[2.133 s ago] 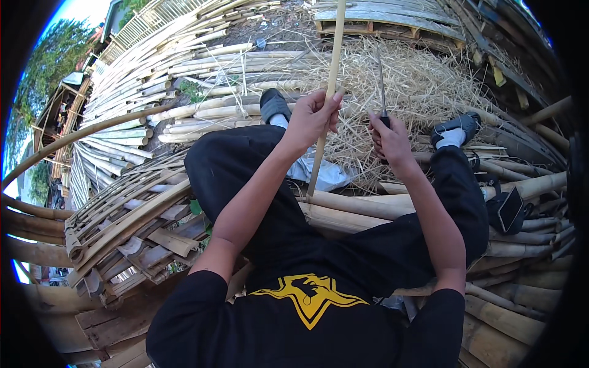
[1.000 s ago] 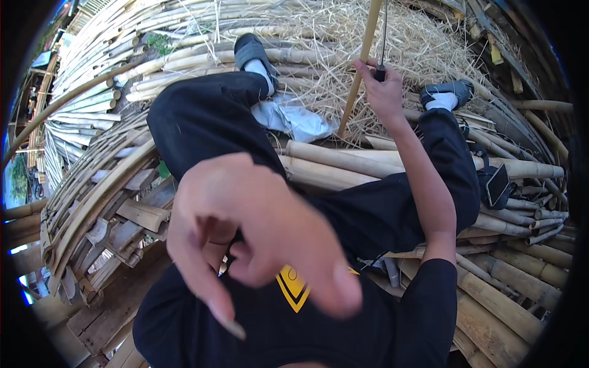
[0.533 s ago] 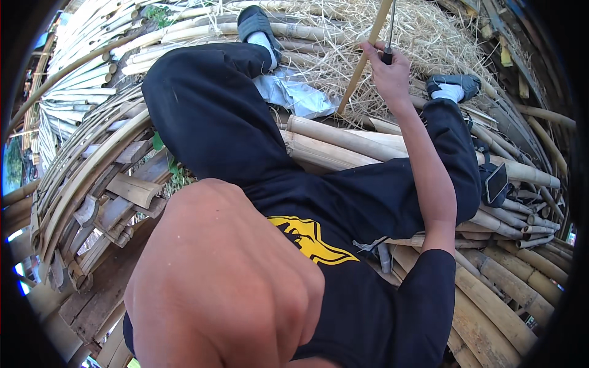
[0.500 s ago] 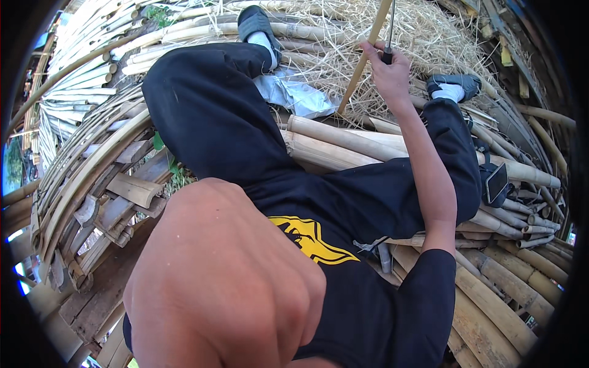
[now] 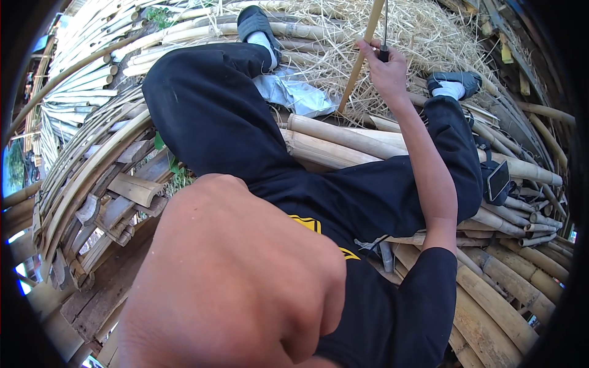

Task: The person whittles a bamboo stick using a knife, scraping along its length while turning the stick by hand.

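Note:
My right hand (image 5: 388, 67) is out at the top, beyond my knees, closed round a black-handled tool (image 5: 384, 54) with a thin metal shaft or blade pointing up. Its thumb and fingertips also pinch a long, narrow bamboo strip (image 5: 361, 66). The strip slants down to the straw and runs out of the top of the picture. My left hand (image 5: 245, 264) looms large and close at the lower left, its back showing and fingers curled under. Whatever it may hold is hidden.
Loose straw (image 5: 429, 37) covers the ground around the strip. A silvery sheet (image 5: 297, 95) lies between my feet. Bamboo poles (image 5: 343, 138) run beneath my legs, with split bamboo (image 5: 135, 189) stacked at left. A phone (image 5: 497, 181) is beside my right leg.
My left hand has shifted slightly right and now hides more of the yellow shirt print. The right hand has edged up and left with the tool and strip.

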A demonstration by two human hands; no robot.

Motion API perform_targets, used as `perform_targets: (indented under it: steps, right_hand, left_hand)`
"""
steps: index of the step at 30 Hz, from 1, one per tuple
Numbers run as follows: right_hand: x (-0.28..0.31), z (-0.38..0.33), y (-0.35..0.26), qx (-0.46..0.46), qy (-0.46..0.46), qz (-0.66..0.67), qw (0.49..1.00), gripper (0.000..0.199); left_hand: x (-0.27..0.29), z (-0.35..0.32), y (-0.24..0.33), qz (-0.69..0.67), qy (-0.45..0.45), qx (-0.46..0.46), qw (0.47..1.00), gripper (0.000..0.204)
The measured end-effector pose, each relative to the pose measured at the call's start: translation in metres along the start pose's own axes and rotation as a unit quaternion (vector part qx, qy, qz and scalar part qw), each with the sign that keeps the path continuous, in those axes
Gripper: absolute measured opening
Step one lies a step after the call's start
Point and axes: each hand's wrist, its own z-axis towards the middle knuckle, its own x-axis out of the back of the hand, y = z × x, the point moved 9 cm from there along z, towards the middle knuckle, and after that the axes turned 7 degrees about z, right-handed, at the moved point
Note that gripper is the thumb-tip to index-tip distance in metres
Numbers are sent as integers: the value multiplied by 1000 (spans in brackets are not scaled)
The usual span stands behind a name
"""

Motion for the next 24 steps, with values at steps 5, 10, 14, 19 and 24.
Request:
perform_targets:
  steps: [5,10,14,19,24]
  right_hand:
    - [-2,-1,-2,8,-3,8,1000,35]
    - [-3,-1,-5,13,-14,-6,1000,35]
    - [2,0,-3,19,0,6,1000,34]
    - [-1,-5,-21,61,20,-99,993,32]
    - [-1,-14,-31,80,40,-109,990,28]
  left_hand:
    - [3,-1,1,24,34,-16,999,10]
    - [10,-1,3,64,69,-35,995,11]
    - [28,-13,4,167,112,-58,978,12]
    - [99,-44,1,395,304,62,865,24]
    - [179,-74,4,642,488,121,579,51]
